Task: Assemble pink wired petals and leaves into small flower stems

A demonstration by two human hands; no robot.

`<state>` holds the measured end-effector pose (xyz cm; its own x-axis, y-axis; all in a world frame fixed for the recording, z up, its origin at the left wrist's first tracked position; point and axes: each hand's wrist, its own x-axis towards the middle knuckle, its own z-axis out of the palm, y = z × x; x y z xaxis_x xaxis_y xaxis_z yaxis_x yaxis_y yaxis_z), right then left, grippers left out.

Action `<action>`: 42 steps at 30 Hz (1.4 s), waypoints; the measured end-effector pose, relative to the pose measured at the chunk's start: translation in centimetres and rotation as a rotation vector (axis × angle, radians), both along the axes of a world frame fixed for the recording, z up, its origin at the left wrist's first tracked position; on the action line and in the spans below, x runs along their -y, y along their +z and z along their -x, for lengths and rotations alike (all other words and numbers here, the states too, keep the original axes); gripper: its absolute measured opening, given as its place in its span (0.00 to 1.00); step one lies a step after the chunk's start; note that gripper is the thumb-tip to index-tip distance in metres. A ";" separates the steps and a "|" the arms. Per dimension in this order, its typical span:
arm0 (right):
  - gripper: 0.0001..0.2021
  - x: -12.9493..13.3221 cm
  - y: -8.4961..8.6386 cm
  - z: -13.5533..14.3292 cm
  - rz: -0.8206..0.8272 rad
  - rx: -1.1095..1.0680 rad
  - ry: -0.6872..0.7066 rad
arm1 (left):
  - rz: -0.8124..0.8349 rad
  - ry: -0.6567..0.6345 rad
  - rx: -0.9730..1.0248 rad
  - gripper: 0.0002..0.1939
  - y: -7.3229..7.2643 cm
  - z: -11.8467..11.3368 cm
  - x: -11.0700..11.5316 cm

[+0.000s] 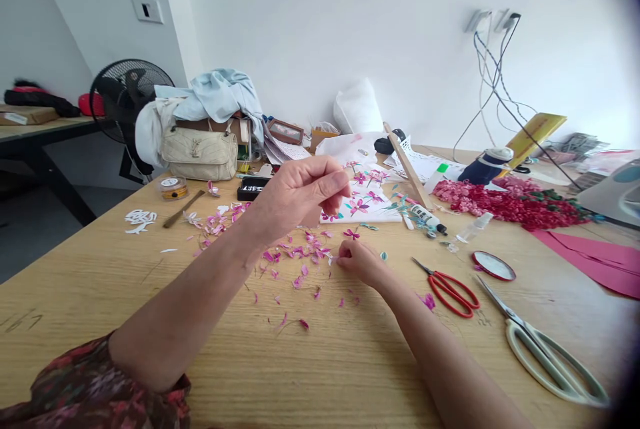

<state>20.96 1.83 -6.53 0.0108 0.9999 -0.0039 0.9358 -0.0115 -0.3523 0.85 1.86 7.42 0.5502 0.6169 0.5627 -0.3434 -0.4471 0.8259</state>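
Observation:
My left hand [310,192] is raised above the middle of the table, its fingers curled and pinched together; anything between the fingertips is too small to make out. Lower and to the right, my right hand [357,261] rests at the tabletop with closed fingers, beside scattered pink petals [315,249]. What it pinches is hidden. Just beyond it lies a small magenta flower [351,234]. Behind both hands, a white sheet [335,209] bears several pink flowers with teal leaves. White cut pieces [140,219] lie at the far left.
Red-handled scissors [453,290] and large pale-handled scissors [545,356] lie to the right, near a round dish [493,265]. Farther back are a glue bottle [425,217], a wooden strip [407,166], red flower bunches [525,206] and a beige handbag [200,152].

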 end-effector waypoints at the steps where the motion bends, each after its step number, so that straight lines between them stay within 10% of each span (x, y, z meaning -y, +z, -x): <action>1: 0.05 0.1 0.4 -0.1 -0.019 -0.024 0.003 | 0.007 -0.004 -0.008 0.11 -0.2 -0.1 -0.3; 8: 0.05 2.6 4.4 0.1 -0.606 -0.217 0.060 | 0.026 0.064 -0.332 0.15 -3.5 -1.5 -3.5; 14: 0.06 4.0 4.9 0.6 -1.033 -0.046 0.233 | 0.189 -0.256 -0.560 0.19 -5.9 -3.1 -3.7; 19: 0.06 3.9 4.7 0.6 -0.907 -0.217 0.151 | 0.312 -0.256 -0.463 0.17 -6.4 -3.7 -3.0; 27: 0.10 3.5 4.9 1.2 -0.358 -1.210 0.014 | 0.199 -0.087 -0.435 0.15 -6.6 -4.3 -2.7; 42: 0.11 3.4 4.8 0.5 -0.288 -1.136 0.027 | -0.146 0.027 -0.629 0.08 -6.1 -4.1 -2.5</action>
<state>20.41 -1.55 -1.72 0.1261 0.9652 0.2289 0.0805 0.2201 -0.9722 4.97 4.34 1.33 0.7878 0.5767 0.2163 0.1997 -0.5715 0.7960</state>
